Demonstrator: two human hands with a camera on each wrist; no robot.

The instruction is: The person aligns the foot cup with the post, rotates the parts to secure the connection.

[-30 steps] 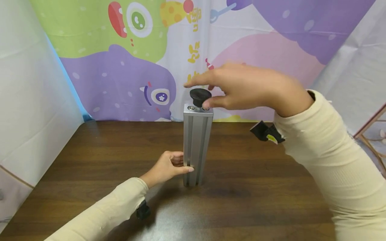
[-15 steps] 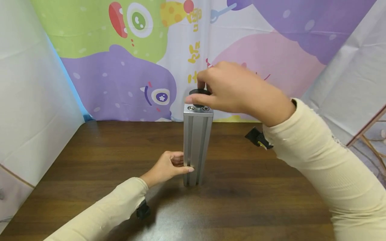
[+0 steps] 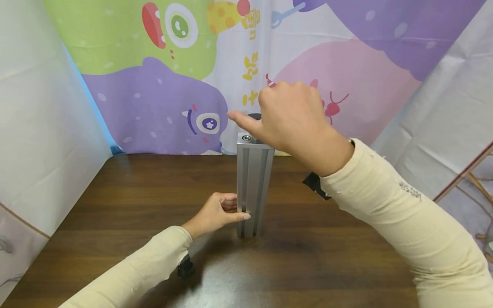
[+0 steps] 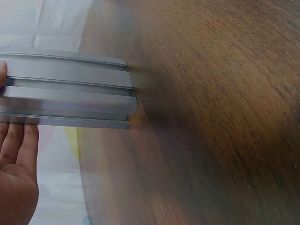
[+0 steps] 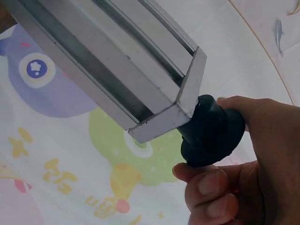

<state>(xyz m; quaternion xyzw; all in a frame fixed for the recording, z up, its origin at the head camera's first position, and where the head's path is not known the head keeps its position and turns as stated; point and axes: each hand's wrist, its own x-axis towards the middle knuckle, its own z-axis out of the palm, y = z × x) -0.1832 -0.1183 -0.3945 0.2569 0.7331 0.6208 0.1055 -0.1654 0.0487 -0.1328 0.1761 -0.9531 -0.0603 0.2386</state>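
Note:
An aluminium profile (image 3: pixel 252 184) with grooved sides stands upright on the table. My left hand (image 3: pixel 211 214) grips it low down from the left, thumb across the near face and fingers behind. In the left wrist view that profile's lower end shows beside my fingers (image 4: pixel 27 147). A black flared knob (image 5: pixel 213 131) sits on the end plate at the top. My right hand (image 3: pixel 294 117) holds the knob from above, its thumb stretched to the left. The right wrist view shows thumb and curled fingers (image 5: pixel 208 185) around the rim. From the head camera the hand hides most of the knob.
The dark wood table (image 3: pixel 154 188) spreads around the profile's foot. Behind it hangs a cartoon-print curtain (image 3: pixel 185 107), with white cloth walls (image 3: pixel 31 107) at both sides. One bolt (image 3: pixel 246 137) shows in the top plate.
My right hand has closed in over the knob and turned, its wrist shifting left and down. The thumb has swung round to the left. My left hand keeps its grip in place.

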